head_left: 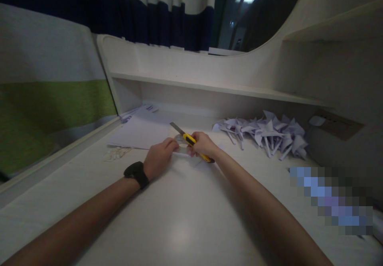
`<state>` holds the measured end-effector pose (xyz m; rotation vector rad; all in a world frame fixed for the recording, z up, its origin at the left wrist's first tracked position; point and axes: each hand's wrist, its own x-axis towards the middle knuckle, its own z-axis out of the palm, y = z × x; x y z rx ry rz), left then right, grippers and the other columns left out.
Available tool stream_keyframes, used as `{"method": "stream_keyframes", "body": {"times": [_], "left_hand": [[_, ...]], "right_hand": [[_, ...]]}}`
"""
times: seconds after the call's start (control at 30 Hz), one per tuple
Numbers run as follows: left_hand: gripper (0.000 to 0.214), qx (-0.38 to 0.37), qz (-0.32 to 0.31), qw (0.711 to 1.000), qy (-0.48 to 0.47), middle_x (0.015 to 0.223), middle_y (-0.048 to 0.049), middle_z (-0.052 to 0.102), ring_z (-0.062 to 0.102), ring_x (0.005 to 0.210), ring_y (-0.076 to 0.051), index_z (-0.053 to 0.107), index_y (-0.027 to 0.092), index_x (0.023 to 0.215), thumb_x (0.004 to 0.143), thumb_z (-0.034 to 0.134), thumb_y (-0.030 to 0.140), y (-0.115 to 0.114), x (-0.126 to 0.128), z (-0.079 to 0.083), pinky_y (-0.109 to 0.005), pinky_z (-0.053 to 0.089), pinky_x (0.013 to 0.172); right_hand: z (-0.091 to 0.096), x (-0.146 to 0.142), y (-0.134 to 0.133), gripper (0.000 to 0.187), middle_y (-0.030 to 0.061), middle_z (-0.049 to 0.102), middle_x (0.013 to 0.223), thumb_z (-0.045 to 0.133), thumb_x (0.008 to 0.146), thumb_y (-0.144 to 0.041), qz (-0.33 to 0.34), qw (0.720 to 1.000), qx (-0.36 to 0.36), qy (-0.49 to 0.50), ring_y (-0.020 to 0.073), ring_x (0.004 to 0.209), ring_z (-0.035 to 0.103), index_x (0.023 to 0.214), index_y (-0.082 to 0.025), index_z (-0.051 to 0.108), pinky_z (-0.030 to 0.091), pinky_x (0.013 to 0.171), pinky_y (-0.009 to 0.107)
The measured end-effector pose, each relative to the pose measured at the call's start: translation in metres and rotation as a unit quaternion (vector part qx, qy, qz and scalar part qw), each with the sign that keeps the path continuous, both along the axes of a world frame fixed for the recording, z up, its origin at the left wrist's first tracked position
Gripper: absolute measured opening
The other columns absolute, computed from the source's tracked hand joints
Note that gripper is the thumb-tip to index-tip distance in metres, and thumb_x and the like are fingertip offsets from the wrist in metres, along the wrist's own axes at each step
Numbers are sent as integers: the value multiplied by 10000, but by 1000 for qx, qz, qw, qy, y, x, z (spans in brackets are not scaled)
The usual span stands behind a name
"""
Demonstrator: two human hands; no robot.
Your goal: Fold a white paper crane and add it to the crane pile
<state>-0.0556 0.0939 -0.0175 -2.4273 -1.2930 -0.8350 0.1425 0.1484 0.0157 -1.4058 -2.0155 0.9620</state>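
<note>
My right hand (pixel 202 144) is closed round a yellow utility knife (pixel 189 139), whose grey blade points up and to the left. My left hand (pixel 158 158), with a black watch (pixel 137 173) on the wrist, is closed on a thin white paper roll (pixel 181 154) that lies across between the two hands. Both hands rest on the white desk (pixel 179 218), and the knife sits just above the roll. What lies under the fingers is hidden.
A stack of white sheets (pixel 140 130) lies behind my left hand. A heap of folded paper pinwheels (pixel 263 132) sits at the right. A low shelf (pixel 209 86) runs along the back. A small patterned scrap (pixel 115 153) lies at the left.
</note>
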Motion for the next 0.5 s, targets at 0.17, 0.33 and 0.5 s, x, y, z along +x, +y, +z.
{"method": "stream_keyframes", "body": {"times": [0.17, 0.33, 0.5], "left_hand": [[217, 60, -20, 996, 70, 981, -64, 650, 607, 743, -175, 599, 167, 950, 893, 408, 82, -2, -4, -5, -255, 436, 599], [193, 89, -5, 989, 115, 930, -60, 656, 596, 697, -179, 604, 163, 943, 929, 412, 144, -4, -2, -6, -266, 425, 565], [198, 91, 11, 986, 138, 921, -64, 654, 598, 717, -191, 607, 163, 919, 940, 410, 149, -8, -3, -6, -282, 430, 572]], "right_hand": [[-4, 5, 4, 333, -7, 680, 688, 664, 519, 1, 68, 997, -17, 32, 138, 509, 625, 761, -173, 514, 441, 387, 176], [1, 3, -1, 312, 0, 673, 661, 656, 532, 8, 52, 998, -16, 13, 139, 482, 621, 741, -170, 508, 436, 367, 175], [2, -4, -4, 295, 22, 695, 682, 671, 547, -34, 17, 1000, -1, -5, 163, 495, 644, 759, -172, 521, 462, 377, 196]]}}
